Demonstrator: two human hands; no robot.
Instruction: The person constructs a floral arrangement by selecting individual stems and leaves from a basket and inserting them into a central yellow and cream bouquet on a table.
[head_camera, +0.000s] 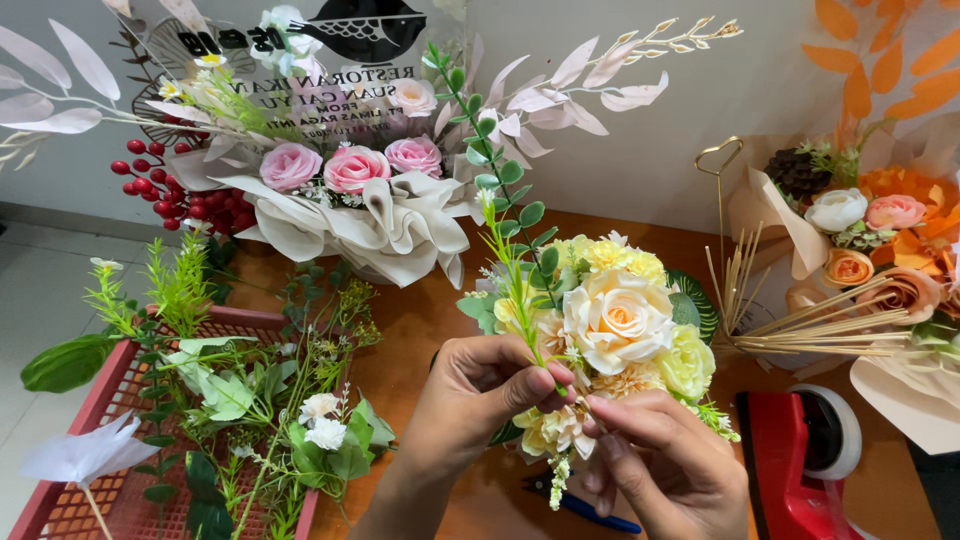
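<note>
Both hands meet at the cream and yellow artificial flower bouquet (610, 330) above the brown wooden table (420, 320). Left hand (480, 395) fingers are clamped on a green leafy sprig's stem (510, 220); right hand (665, 465) fingers pinch together low among the blooms. Keeping the stem steady and upright should seat it cleanly. Behind, a pale printed sign (340, 95) with dark lettering leans against the wall; a red tape dispenser (795, 455) sits at right.

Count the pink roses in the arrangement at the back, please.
3. One on the left, one in the middle, one on the right, in a row above the cream wrapping. Others may be hidden.
</note>
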